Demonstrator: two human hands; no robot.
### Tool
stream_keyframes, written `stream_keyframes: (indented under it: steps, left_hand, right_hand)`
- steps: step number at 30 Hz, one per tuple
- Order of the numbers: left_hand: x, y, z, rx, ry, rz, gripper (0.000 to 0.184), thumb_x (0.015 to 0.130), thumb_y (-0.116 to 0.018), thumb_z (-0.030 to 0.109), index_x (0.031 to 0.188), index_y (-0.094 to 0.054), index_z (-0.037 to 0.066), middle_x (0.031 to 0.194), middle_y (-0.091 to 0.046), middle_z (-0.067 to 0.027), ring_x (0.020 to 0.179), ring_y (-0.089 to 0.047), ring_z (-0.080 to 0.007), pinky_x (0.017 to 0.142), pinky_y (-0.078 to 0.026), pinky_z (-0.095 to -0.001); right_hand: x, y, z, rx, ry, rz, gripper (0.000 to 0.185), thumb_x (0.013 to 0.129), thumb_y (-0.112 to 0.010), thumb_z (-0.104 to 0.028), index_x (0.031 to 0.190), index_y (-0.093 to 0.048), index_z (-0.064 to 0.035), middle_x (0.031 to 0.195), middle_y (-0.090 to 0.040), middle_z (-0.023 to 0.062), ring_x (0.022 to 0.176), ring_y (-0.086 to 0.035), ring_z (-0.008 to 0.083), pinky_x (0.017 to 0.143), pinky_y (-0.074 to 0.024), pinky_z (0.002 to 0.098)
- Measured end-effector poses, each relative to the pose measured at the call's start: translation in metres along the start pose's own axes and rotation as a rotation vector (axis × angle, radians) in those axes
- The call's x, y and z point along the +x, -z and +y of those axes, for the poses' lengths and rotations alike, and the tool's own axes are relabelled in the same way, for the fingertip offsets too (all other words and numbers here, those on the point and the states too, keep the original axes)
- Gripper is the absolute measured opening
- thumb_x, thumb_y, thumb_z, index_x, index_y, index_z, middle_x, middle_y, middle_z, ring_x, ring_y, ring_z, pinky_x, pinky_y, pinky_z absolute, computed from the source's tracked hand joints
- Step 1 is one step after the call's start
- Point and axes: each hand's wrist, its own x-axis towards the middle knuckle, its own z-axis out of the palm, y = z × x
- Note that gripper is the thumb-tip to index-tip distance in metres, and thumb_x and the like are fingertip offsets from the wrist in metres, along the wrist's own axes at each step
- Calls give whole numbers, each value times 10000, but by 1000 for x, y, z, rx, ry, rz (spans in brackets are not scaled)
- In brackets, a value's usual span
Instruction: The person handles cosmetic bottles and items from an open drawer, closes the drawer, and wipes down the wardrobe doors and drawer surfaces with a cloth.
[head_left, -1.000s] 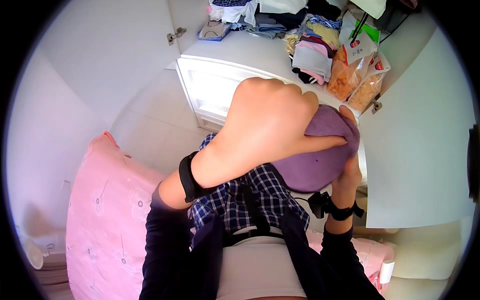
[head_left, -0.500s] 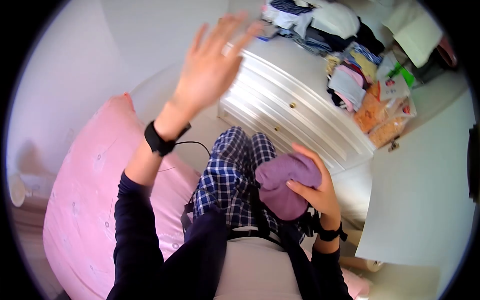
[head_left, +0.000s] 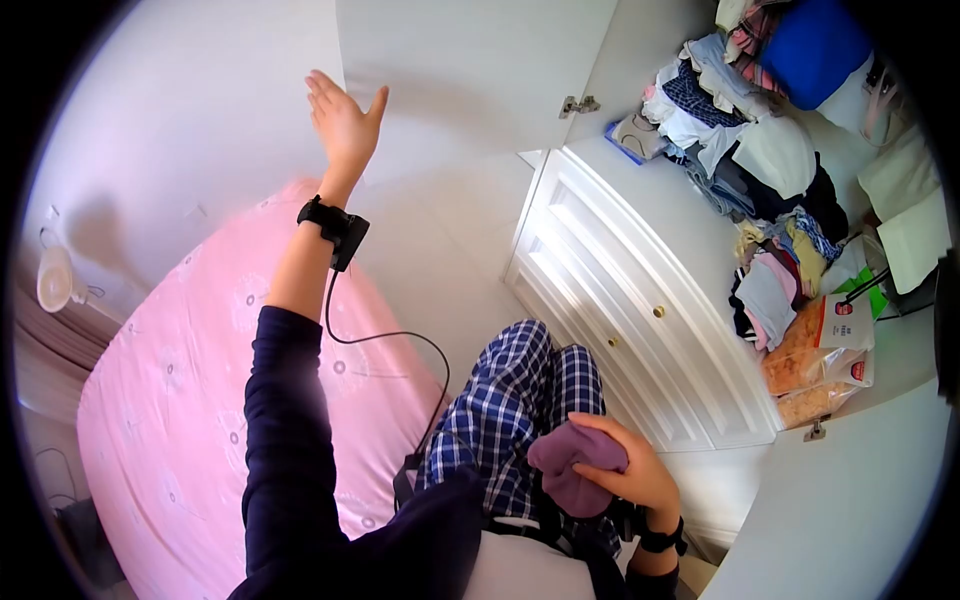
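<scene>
Purple cloth [head_left: 568, 462] still in pinching right hand [head_left: 645, 474], spread left hand [head_left: 347, 130] now farther off

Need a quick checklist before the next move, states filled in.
1. Right grip holding the purple cloth: ok.
2. Left grip free: ok, raised and holding nothing.
3. Cable clear of the cloth: ok, it hangs from the left wristband.
4. Drawers shut: ok.
5. Clothes on the shelf tidy: not ok, heaped.
6. Cloth's underside: cannot tell, hidden.
</scene>
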Motion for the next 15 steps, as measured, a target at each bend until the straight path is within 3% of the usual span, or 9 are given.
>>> stream_keyframes:
  steps: [4,7,10,13,15]
  left_hand:
    - [4,-21,-1,-150,338,-239,972,779,-684,465,1384,-191,-115,1331,-372,-307,1166,-463,-416,955,-406,-423]
    - [-3,-46,-31,8,230,-107,843,750,-707,492,1246,-405,-120,1141,-530,-264,1015,-564,-377,834,-475,-411]
    - [-6,-39,-41,-175,339,-294,670,721,-729,511,966,-531,-81,927,-607,-222,860,-606,-353,717,-489,-418]
    - [-6,-19,-32,-142,360,-366,617,709,-737,518,808,-495,-40,743,-599,-192,680,-594,-328,592,-471,-407]
    - [-13,-6,-18,-97,327,-354,599,719,-736,502,795,-485,-36,711,-585,-185,628,-566,-316,557,-454,-405]
  right_hand:
    - [-1,-2,15,15,-46,68,536,770,-699,-118,1274,-515,-116,1187,-605,119,1025,-616,276,878,-470,323]
    - [1,-4,28,10,-57,105,537,770,-698,-116,1275,-514,-121,1178,-607,126,1025,-615,280,879,-470,328]
    - [6,-5,35,-9,-93,99,536,771,-696,-110,1275,-514,-118,1174,-607,127,1028,-612,281,882,-468,331]
    - [17,-9,33,23,-108,93,533,774,-693,-104,1276,-514,-116,1173,-605,127,1032,-609,284,888,-465,335]
    - [28,-10,31,40,-78,96,527,778,-689,-98,1275,-514,-114,1171,-606,127,1035,-608,282,893,-462,338]
